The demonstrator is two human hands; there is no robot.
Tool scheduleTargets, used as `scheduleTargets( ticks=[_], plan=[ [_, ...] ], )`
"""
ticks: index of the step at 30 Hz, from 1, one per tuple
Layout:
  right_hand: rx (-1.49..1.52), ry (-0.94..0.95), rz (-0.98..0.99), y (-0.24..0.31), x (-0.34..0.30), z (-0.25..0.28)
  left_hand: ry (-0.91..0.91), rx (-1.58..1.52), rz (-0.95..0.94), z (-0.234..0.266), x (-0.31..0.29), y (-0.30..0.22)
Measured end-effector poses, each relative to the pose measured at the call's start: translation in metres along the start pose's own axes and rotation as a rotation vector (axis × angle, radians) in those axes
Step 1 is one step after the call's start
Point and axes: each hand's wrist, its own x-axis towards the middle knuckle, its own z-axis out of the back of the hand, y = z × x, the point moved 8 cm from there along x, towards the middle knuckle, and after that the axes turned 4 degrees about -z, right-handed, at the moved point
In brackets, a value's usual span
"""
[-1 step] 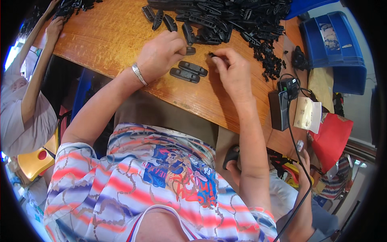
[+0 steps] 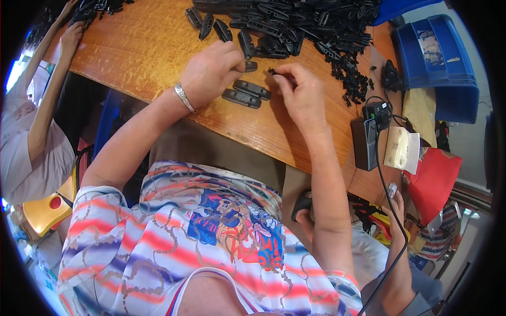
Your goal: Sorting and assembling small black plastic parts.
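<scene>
My left hand (image 2: 213,72), with a silver band at its wrist, is closed around a long black plastic part (image 2: 251,66) whose end sticks out past the fingers. Across from it, my right hand (image 2: 304,97) pinches a small black plastic piece (image 2: 272,71) between thumb and fingertips, a short gap away from that end. Just below the hands, two oblong black plastic parts lie side by side on the wooden table (image 2: 142,50): an upper part (image 2: 253,89) and a lower part (image 2: 241,98).
A heap of long black parts (image 2: 274,26) covers the table's far side, with small black pieces (image 2: 352,79) strewn to its right. Farther right are a black box (image 2: 365,143) with a cable and blue bins (image 2: 437,63). Other people's hands show at far left (image 2: 70,39) and lower right (image 2: 396,213).
My right hand has shifted slightly left with the small black piece, closer to the part in my left hand. At lower right, another person's hand has moved up a little.
</scene>
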Motion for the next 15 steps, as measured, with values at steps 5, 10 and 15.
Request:
scheduleTargets(
  ticks=[5, 10, 15],
  plan=[
    [0.083, 0.016, 0.006, 0.005, 0.003, -0.016, -0.072, -0.066, 0.061, 0.004, 0.001, -0.004],
    [0.188, 0.042, 0.027, 0.012, 0.009, -0.025, 0.005, 0.054, 0.159, 0.010, -0.010, 0.015],
    [0.154, 0.084, 0.148, 0.019, 0.016, -0.035, 0.005, -0.047, 0.105, 0.001, -0.005, 0.012]
  ],
)
